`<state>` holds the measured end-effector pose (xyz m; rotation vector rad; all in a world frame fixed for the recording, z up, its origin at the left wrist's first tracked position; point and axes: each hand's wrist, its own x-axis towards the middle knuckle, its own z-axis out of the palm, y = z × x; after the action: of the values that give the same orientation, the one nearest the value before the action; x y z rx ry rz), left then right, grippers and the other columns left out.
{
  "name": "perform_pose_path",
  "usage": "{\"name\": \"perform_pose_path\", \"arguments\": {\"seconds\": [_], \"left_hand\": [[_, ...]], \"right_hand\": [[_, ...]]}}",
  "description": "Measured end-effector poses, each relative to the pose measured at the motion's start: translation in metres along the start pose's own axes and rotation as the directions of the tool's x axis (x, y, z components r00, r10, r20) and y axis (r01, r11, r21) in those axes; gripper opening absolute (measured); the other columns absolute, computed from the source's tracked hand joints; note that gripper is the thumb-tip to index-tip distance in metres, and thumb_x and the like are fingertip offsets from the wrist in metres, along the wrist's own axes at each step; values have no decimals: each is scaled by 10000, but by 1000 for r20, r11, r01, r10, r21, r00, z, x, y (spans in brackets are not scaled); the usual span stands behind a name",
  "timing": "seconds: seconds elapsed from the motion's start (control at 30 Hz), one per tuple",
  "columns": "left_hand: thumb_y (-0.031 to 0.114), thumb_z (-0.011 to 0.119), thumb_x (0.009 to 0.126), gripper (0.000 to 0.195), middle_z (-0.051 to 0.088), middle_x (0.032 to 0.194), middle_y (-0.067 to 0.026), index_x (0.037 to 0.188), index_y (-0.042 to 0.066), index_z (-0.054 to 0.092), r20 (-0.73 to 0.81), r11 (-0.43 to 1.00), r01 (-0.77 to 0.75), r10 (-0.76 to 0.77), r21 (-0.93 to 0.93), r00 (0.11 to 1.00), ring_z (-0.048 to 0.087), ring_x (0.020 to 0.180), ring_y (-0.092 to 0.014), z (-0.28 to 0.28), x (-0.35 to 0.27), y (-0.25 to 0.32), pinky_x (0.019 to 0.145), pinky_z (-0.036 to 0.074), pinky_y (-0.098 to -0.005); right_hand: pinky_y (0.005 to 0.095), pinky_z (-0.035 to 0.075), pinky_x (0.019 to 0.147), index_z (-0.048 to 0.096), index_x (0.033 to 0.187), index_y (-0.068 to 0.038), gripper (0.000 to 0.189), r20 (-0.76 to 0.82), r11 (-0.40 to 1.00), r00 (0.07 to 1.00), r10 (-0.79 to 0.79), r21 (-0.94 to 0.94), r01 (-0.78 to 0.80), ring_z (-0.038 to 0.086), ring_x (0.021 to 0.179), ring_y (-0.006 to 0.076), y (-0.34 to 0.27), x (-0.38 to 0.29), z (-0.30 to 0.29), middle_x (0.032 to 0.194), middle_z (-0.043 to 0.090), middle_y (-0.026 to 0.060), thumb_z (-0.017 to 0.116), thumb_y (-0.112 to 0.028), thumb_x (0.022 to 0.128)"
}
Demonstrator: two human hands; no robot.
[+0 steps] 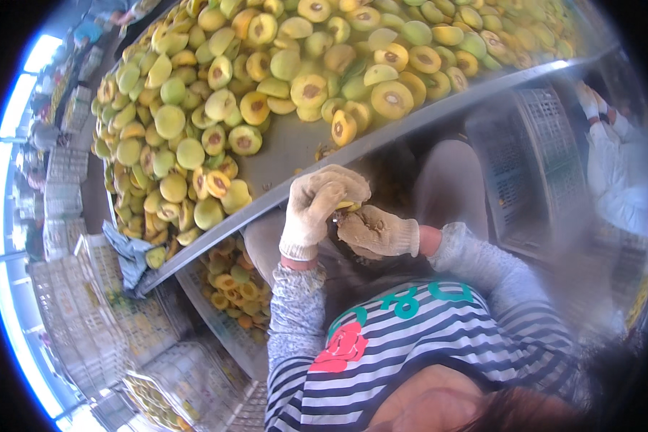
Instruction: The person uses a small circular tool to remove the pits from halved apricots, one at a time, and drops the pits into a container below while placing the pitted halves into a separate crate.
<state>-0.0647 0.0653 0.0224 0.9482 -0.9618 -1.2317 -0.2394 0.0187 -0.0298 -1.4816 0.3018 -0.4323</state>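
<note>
Both my hands wear soiled knit work gloves and meet just below the rim of a metal table. My left hand (316,208) closes around a yellow-green piece of fruit (348,206), mostly hidden by the fingers. Against it from the other side is my right hand (379,231), curled around something whose small metal part (335,220) shows; the rest is hidden. Beyond the hands, halved stone fruits (309,90), many with the pit or its cavity showing, lie heaped on the metal table (281,156).
A plastic crate of cut fruit (232,286) stands under the table's edge at lower left. White crates (81,318) are stacked at the left. A blue-grey cloth (129,254) hangs on the table corner. Another crate (551,156) and a person in white (615,173) are at the right.
</note>
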Motion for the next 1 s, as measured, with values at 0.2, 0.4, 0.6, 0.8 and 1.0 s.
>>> {"name": "perform_pose_path", "arguments": {"seconds": [0.2, 0.4, 0.6, 0.8, 1.0], "left_hand": [[152, 658, 906, 199, 696, 903, -105, 886, -37, 716, 61, 984, -17, 6, 179, 998, 641, 821, -180, -2, -3, 0, 758, 526, -322], [163, 664, 903, 212, 699, 877, -83, 879, -39, 721, 74, 952, 185, -209, 244, 975, 633, 789, -179, -10, -5, 3, 737, 518, -315], [353, 596, 981, 441, 677, 867, -165, 726, -2, 655, 204, 920, -54, 143, -387, 969, 637, 797, -312, -21, -7, -28, 725, 527, -381], [342, 465, 1073, 362, 612, 918, -172, 939, 21, 565, -307, 609, -119, -214, -784, 927, 611, 891, -319, 0, -2, -18, 832, 538, -457], [46, 660, 920, 178, 694, 1057, -151, 1082, -10, 612, -341, 580, -43, 536, 813, 773, 669, 946, -264, -26, -58, -32, 860, 551, -376]], "right_hand": [[266, 493, 808, 643, 1087, -73, 168, 367, 859, 834, 411, 149, -490, 617, 973, 106, 15, -6, -15, 1022, 640, 28, 524, -188, 1059], [244, 381, 570, 539, 886, -115, 363, 300, 888, 890, 342, 207, -411, 485, 633, 109, 8, -7, 7, 711, 504, -11, 473, -415, 1078], [241, 263, 403, 434, 771, -149, 508, 759, 204, 626, 178, 594, -778, 328, 443, 67, -28, 7, 16, 603, 379, -54, 570, -583, 998], [250, 334, 436, 586, 992, -89, 328, 479, 589, 833, 275, 601, -540, 419, 471, 108, -15, -19, 0, 640, 485, -8, 666, -407, 992], [236, 339, 427, 593, 859, -82, 243, 224, 820, 877, 425, 316, -478, 446, 446, 78, -25, -11, 4, 592, 513, -29, 711, -268, 963]]}}
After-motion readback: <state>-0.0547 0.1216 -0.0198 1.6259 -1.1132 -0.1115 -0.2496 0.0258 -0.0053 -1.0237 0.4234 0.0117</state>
